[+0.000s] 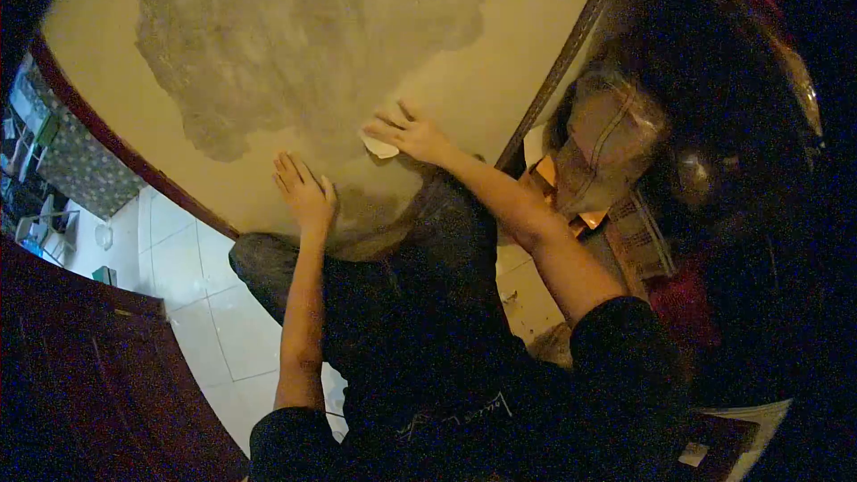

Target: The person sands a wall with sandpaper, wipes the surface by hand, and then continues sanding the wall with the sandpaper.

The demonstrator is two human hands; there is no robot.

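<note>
Before me is a pale yellow wall (473,80) with a large rough grey patch (295,36) where the surface differs. My left hand (306,196) lies on the wall below the patch, fingers spread, holding nothing. To its right, my right hand (409,137) holds a small white piece (382,149) against the wall under its fingers. The piece looks thin and flat, perhaps paper; its exact kind cannot be made out. A second, smaller grey area (361,210) shows between my hands and my knees.
A dark red door (107,357) stands at lower left, beyond a dark red trim (134,156) and a tiled floor (232,330). Clear plastic-like wrapping (616,125) and a cardboard box (634,245) stand close on my right.
</note>
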